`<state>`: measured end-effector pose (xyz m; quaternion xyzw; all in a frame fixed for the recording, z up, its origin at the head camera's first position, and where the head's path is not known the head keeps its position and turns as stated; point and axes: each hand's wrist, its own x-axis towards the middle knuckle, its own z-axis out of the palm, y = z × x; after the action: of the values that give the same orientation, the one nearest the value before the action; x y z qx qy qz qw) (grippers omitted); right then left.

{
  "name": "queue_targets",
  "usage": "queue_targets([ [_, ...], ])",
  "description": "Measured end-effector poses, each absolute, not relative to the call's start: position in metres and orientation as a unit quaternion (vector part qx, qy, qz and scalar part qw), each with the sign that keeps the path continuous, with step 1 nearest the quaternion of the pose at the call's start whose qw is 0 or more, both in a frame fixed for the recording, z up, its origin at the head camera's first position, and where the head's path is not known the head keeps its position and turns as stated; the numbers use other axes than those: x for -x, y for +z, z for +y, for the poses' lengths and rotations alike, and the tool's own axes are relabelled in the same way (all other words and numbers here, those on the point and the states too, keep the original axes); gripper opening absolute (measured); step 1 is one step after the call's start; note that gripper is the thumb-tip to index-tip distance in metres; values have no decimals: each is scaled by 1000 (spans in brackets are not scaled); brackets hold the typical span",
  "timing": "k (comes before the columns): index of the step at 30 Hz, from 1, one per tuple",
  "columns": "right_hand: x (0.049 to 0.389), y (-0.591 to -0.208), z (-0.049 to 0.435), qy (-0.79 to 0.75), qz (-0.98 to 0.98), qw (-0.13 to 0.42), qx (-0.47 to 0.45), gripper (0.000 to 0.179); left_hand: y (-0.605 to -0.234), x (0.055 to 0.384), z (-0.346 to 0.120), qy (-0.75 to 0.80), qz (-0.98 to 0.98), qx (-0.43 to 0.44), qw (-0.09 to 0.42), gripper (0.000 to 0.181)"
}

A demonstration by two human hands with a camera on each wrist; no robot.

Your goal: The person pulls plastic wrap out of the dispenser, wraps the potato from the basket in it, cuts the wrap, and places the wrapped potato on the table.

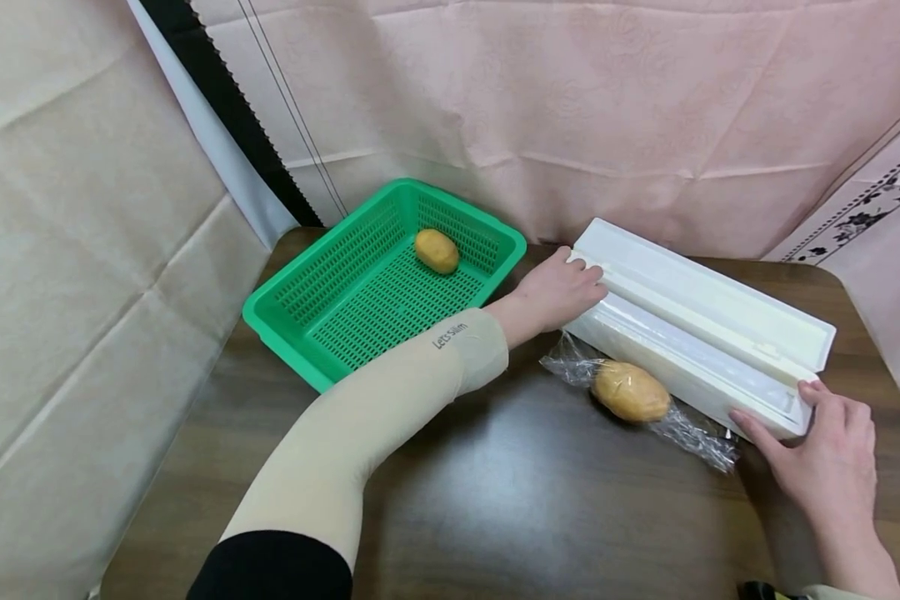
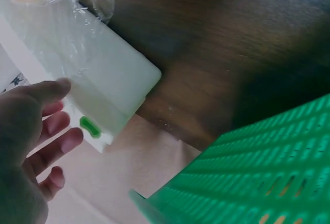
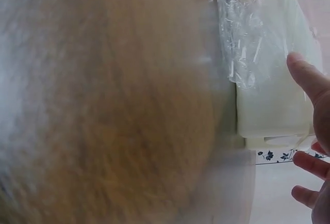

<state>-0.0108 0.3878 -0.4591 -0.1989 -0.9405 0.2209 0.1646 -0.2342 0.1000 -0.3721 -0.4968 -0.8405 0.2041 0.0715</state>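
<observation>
Left hand point(image 1: 558, 290) and right hand point(image 1: 832, 446) clamp white box point(image 1: 703, 310) near far edge of table point(image 1: 480, 492); careless tug could roll wrapped potato point(image 1: 630, 390) nearward.

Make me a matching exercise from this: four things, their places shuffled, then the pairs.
Things
1. Green perforated plastic basket
2. Film-wrapped yellow oval potato
3. Long white box, lid open
4. Bare yellow oval potato

Places
A. Inside the basket
B. Left hand at one end, right hand at the other
C. Standing on the brown wood-grain table, left of the box
D. On the table, along the box's near side

Pairs: 1-C; 2-D; 3-B; 4-A
</observation>
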Motion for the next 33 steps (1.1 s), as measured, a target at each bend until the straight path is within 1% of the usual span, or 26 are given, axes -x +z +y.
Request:
queue_targets([
  [5,11,-458,390,216,-946,168,175,91,-376,234,96,187,-845,496,78,35],
  [9,9,-457,389,212,-948,178,160,89,-378,234,97,187,-844,499,63,34],
  [11,7,-458,388,215,-946,197,144,89,-378,234,97,188,-844,499,51,33],
  [13,7,-458,387,222,-942,225,118,93,-378,234,97,183,-848,497,36,33],
  [18,14,-460,384,229,-923,310,4,105,-377,233,93,162,-855,492,22,31],
  [21,17,-461,382,225,-913,336,-48,94,-375,233,90,150,-856,494,25,30],
  [26,18,-460,379,217,-910,345,-73,82,-371,232,84,124,-860,495,23,25],
  [30,16,-459,377,210,-914,340,-73,83,-369,231,80,104,-862,497,12,20],
  [33,15,-457,375,221,-916,327,-70,85,-368,229,76,95,-860,500,14,18],
])
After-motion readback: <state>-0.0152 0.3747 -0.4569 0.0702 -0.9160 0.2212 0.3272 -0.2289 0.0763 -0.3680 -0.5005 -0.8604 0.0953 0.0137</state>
